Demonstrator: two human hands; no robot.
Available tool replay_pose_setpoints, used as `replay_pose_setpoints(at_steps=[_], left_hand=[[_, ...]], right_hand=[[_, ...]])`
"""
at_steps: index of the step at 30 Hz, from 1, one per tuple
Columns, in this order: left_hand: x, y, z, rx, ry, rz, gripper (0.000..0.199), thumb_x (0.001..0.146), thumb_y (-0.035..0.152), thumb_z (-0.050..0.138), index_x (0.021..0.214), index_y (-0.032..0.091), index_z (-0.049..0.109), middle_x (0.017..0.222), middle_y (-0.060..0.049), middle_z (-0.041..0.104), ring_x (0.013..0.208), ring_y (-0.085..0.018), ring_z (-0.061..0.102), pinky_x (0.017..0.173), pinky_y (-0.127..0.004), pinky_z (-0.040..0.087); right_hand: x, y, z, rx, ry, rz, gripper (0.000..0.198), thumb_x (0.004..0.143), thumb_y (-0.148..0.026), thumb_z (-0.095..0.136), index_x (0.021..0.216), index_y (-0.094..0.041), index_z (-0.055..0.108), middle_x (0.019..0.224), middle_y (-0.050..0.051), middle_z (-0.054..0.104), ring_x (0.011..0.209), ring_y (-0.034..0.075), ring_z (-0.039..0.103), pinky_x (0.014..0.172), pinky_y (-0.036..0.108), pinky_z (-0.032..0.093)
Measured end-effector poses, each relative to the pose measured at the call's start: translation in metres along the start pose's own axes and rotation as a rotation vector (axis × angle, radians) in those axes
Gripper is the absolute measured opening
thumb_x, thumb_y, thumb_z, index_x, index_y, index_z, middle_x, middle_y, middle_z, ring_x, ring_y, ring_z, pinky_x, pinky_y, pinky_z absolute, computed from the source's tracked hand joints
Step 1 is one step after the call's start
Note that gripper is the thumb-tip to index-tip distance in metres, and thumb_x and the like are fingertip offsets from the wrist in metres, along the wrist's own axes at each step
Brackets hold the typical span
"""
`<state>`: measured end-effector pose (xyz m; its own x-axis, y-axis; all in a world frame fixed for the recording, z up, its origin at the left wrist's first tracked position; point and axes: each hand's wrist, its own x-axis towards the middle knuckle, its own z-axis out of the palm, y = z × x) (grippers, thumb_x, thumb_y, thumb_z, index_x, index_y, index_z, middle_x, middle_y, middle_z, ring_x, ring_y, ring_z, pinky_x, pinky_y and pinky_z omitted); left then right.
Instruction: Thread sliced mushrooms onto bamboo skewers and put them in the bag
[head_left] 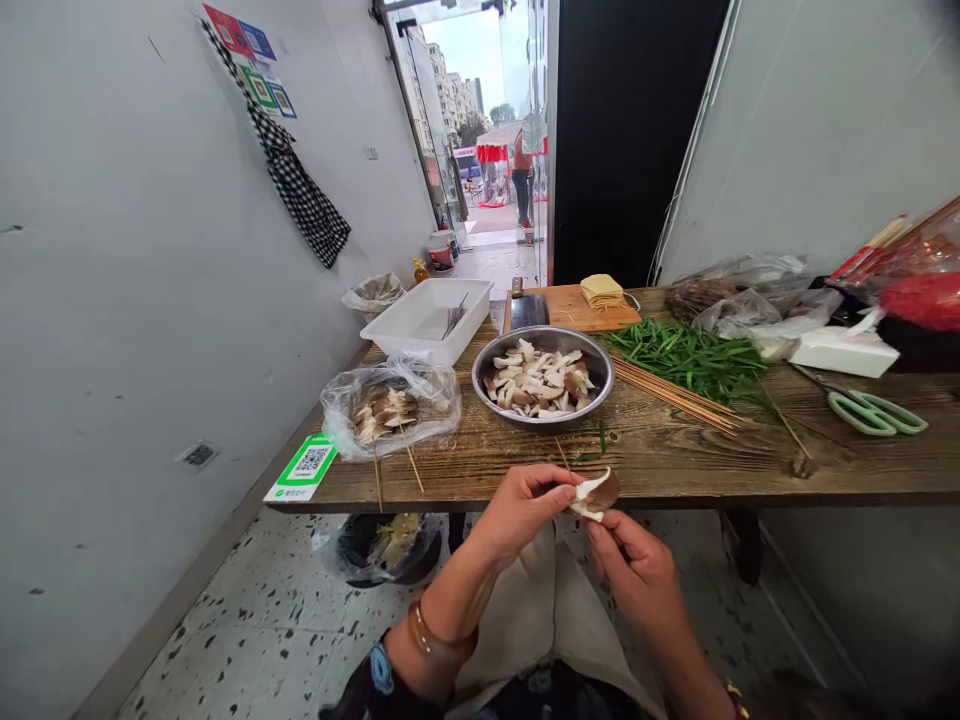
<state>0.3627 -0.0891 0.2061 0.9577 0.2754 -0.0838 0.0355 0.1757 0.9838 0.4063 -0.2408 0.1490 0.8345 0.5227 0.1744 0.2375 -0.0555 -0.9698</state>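
Note:
Just in front of the table edge, a sliced mushroom piece [602, 492], white with a brown cap, is between my two hands. My left hand [521, 512] pinches it from the left with thumb and finger. From below right, my right hand [639, 562] grips its lower edge with closed fingertips. A thin wooden skewer [562, 453] shows beyond my left fingers; its other end is hidden. Behind them stands a metal bowl [481, 385] full of mushroom slices [541, 380]. To the left, a clear plastic bag [442, 400] holds skewered mushrooms [386, 412], with two sticks protruding.
Bare skewers [675, 398] lie beside green leaves [682, 355]. Further back are a white tub [427, 340], a cleaver [529, 311] and tofu sheets [601, 291] on a cutting board [562, 305]. Green-handled scissors [874, 412] lie right; a lined bin [427, 560] stands below.

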Motion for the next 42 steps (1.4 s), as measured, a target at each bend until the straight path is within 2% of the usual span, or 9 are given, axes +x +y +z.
replay_pose_setpoints(at_steps=[4, 8, 14, 17, 20, 26, 35, 38, 42], left_hand=[[0.003, 0.014, 0.000, 0.141, -0.019, 0.027, 0.027, 0.074, 0.033, 0.070, 0.093, 0.015, 0.074, 0.092, -0.008, 0.072, 0.082, -0.017, 0.061, 0.077, -0.026, 0.046], [0.020, 0.038, -0.009, 0.341, 0.124, 0.164, 0.030, 0.081, 0.036, 0.061, 0.100, 0.016, 0.070, 0.083, -0.006, 0.070, 0.070, -0.015, 0.062, 0.068, -0.026, 0.048], [0.084, 0.059, -0.042, 1.066, 0.329, 0.462, 0.021, 0.081, 0.021, 0.056, 0.095, 0.016, 0.070, 0.085, -0.006, 0.067, 0.075, -0.016, 0.059, 0.074, -0.028, 0.046], [0.114, 0.058, -0.053, 1.368, 0.307, 0.356, 0.025, 0.080, 0.016, 0.052, 0.099, 0.014, 0.069, 0.087, -0.008, 0.066, 0.081, -0.019, 0.060, 0.078, -0.030, 0.045], [0.131, 0.054, -0.057, 1.487, 0.265, 0.279, 0.027, 0.078, 0.015, 0.053, 0.099, 0.015, 0.069, 0.090, -0.009, 0.065, 0.083, -0.020, 0.060, 0.080, -0.031, 0.045], [0.143, 0.046, -0.059, 1.452, 0.204, 0.258, 0.014, 0.070, 0.016, 0.062, 0.080, 0.021, 0.070, 0.084, -0.006, 0.065, 0.083, -0.021, 0.060, 0.078, -0.031, 0.044], [0.131, 0.049, -0.068, 1.070, 0.383, 0.354, 0.017, 0.080, 0.023, 0.046, 0.085, 0.016, 0.062, 0.069, -0.002, 0.062, 0.065, -0.015, 0.060, 0.063, -0.027, 0.047], [0.114, 0.051, -0.064, 0.805, 0.395, 0.338, 0.022, 0.083, 0.029, 0.044, 0.089, 0.014, 0.059, 0.069, -0.002, 0.063, 0.059, -0.013, 0.061, 0.057, -0.024, 0.048], [0.089, 0.052, -0.047, 0.235, 0.351, 0.266, 0.020, 0.073, 0.031, 0.061, 0.082, 0.013, 0.060, 0.066, -0.001, 0.064, 0.058, -0.011, 0.061, 0.057, -0.022, 0.049]], right_hand=[[0.004, 0.005, -0.002, 0.064, 0.016, 0.041, 0.029, 0.087, -0.040, 0.053, 0.091, -0.016, 0.069, 0.052, -0.006, 0.044, 0.047, 0.010, 0.042, 0.046, 0.021, 0.035], [0.007, 0.012, -0.007, 0.131, 0.054, 0.111, 0.033, 0.087, -0.043, 0.054, 0.094, -0.014, 0.068, 0.052, -0.006, 0.044, 0.047, 0.010, 0.042, 0.047, 0.022, 0.034], [0.008, 0.017, -0.010, 0.189, 0.052, 0.135, 0.033, 0.086, -0.044, 0.055, 0.093, -0.014, 0.068, 0.054, -0.005, 0.044, 0.049, 0.010, 0.040, 0.047, 0.022, 0.032], [0.008, 0.014, -0.011, 0.196, 0.050, 0.116, 0.031, 0.085, -0.043, 0.055, 0.090, -0.015, 0.069, 0.053, -0.005, 0.044, 0.049, 0.011, 0.041, 0.048, 0.022, 0.034], [0.011, 0.009, -0.014, 0.176, 0.073, 0.092, 0.030, 0.084, -0.042, 0.055, 0.085, -0.016, 0.069, 0.052, -0.005, 0.044, 0.049, 0.011, 0.042, 0.048, 0.022, 0.036], [0.012, 0.003, -0.016, 0.123, 0.056, 0.070, 0.033, 0.085, -0.044, 0.052, 0.083, -0.016, 0.069, 0.053, -0.003, 0.048, 0.050, 0.012, 0.045, 0.048, 0.022, 0.037], [0.009, 0.005, -0.018, 0.105, 0.077, 0.034, 0.032, 0.085, -0.042, 0.053, 0.084, -0.016, 0.071, 0.052, -0.003, 0.050, 0.049, 0.012, 0.048, 0.049, 0.022, 0.040], [0.008, 0.003, -0.017, 0.098, 0.082, 0.036, 0.031, 0.085, -0.042, 0.053, 0.085, -0.017, 0.071, 0.052, -0.003, 0.052, 0.050, 0.013, 0.051, 0.049, 0.021, 0.041], [0.006, -0.004, -0.013, 0.052, 0.053, 0.016, 0.031, 0.086, -0.041, 0.052, 0.087, -0.017, 0.071, 0.054, -0.001, 0.057, 0.057, 0.015, 0.059, 0.054, 0.022, 0.045]])
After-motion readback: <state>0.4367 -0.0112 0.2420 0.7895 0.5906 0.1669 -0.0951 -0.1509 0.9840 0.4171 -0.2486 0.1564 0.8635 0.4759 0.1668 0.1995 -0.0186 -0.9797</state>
